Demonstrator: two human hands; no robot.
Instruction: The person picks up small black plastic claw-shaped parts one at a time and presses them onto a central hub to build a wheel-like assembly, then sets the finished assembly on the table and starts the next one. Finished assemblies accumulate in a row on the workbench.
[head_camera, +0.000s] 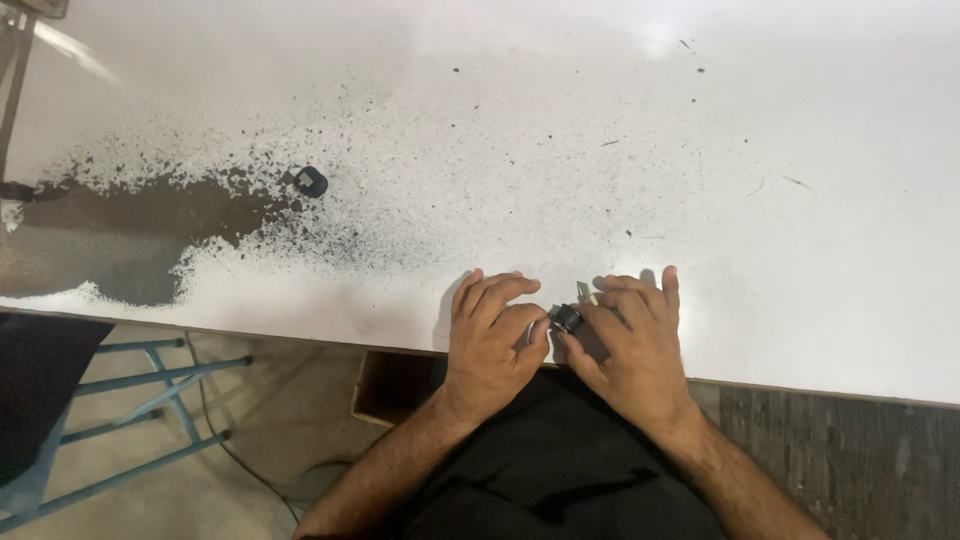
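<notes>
Both of my hands rest at the front edge of a white table (600, 120). My right hand (632, 340) pinches a small black round part (566, 318) between thumb and fingers, and a thin metal piece (583, 292) pokes up above it. My left hand (492, 335) is curled beside it, thumb and fingertips touching the same black part. Something thin and light shows by the left thumb; I cannot tell what it is.
A second small black part (312, 181) lies alone on the table at the left, beside a large patch (110, 240) where the white coating is worn off. A blue metal stool frame (130, 400) stands on the floor lower left, a cardboard box (385, 385) under the table edge.
</notes>
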